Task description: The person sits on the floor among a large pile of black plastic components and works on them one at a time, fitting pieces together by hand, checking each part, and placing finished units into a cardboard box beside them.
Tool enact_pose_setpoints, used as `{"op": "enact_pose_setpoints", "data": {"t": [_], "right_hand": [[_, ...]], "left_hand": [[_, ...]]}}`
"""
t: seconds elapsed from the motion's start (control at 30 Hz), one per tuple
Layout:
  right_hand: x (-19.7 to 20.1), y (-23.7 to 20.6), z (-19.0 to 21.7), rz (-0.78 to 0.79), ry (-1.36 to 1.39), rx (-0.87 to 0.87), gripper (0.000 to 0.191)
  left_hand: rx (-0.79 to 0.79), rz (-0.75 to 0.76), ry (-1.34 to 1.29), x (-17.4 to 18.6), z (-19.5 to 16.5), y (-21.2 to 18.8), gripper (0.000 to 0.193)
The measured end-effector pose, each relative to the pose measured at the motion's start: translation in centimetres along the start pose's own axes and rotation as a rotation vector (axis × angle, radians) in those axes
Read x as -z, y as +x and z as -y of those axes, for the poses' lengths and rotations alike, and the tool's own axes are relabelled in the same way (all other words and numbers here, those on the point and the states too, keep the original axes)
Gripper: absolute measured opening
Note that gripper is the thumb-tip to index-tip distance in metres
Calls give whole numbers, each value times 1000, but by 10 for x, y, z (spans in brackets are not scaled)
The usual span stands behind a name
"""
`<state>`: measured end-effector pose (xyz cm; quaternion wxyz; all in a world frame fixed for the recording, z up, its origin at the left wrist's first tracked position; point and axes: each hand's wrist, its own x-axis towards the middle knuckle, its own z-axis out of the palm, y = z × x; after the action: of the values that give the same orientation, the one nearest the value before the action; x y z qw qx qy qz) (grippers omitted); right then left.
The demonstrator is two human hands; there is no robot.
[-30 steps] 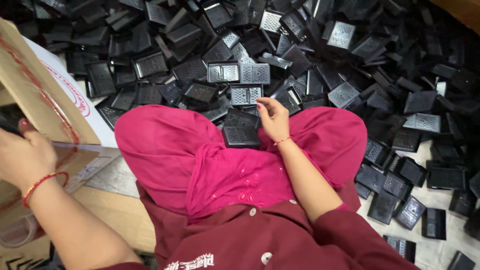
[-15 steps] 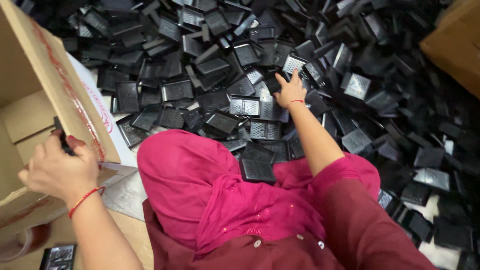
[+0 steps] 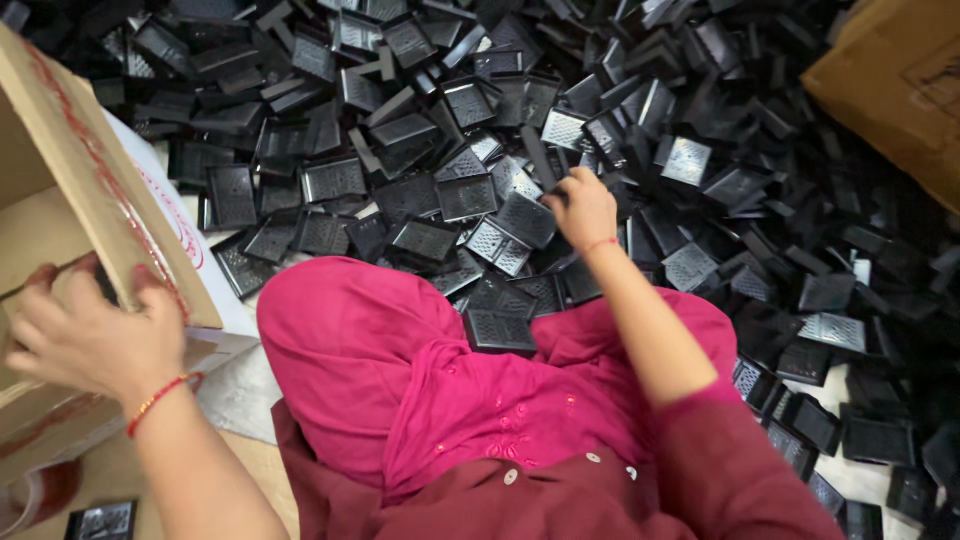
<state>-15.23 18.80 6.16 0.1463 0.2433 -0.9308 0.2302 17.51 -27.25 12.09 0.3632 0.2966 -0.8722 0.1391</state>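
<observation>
Reaching out over the heap, the right hand (image 3: pixel 583 207) is closing its fingers round a narrow black plastic piece (image 3: pixel 541 160) that is standing up edge-on among the flat black plastic grille-patterned trays (image 3: pixel 468 196) lying all about it; the grip looks like a loose pinch, though the fingertips are hidden behind the knuckles, so how firmly it is holding I cannot tell. The left hand (image 3: pixel 88 335) is resting with spread, curled fingers over the edge of the open brown cardboard box (image 3: pixel 90 190) at the person's left side, gripping the flap and carrying nothing else. Judging from how things are lying, the sorting appears to be at an early stage: the pile is spreading across nearly the whole view, hundreds of trays tumbled at every angle, while the box interior that is showing looks bare, though most of it is out of view. One tray (image 3: pixel 500 330) is sitting on the pink cloth (image 3: pixel 380 350) draped over the person's lap, just beside the right forearm. A single small black tray (image 3: pixel 103 520) is lying near the left elbow on pale flooring. Another brown cardboard carton (image 3: pixel 900 80) is poking in at the upper right corner, and a white sheet (image 3: pixel 215 290) is lying under the box edge.
</observation>
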Motion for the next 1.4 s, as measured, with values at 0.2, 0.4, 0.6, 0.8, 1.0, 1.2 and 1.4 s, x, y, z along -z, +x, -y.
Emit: {"op": "enact_pose_setpoints", "data": {"t": [0.2, 0.4, 0.6, 0.8, 1.0, 1.2, 1.4], "right_hand": [[55, -71, 94, -42, 131, 90, 24], [68, -128, 166, -77, 139, 282, 15], [104, -142, 165, -35, 258, 308, 17], [144, -152, 151, -89, 765, 40, 21], [156, -159, 140, -94, 1692, -240, 37], [140, -171, 160, -104, 981, -73, 46], [155, -173, 160, -131, 715, 125, 57]], "left_hand": [[35, 453, -911, 18, -168, -34, 51], [699, 1008, -2071, 18, -299, -90, 65], [661, 926, -2190, 33, -276, -92, 95], [541, 1028, -2363, 58, -266, -81, 104], [596, 1298, -2626, 89, -275, -64, 104], [189, 1259, -2426, 119, -284, -75, 94], [-21, 1344, -2341, 130, -279, -72, 92]]}}
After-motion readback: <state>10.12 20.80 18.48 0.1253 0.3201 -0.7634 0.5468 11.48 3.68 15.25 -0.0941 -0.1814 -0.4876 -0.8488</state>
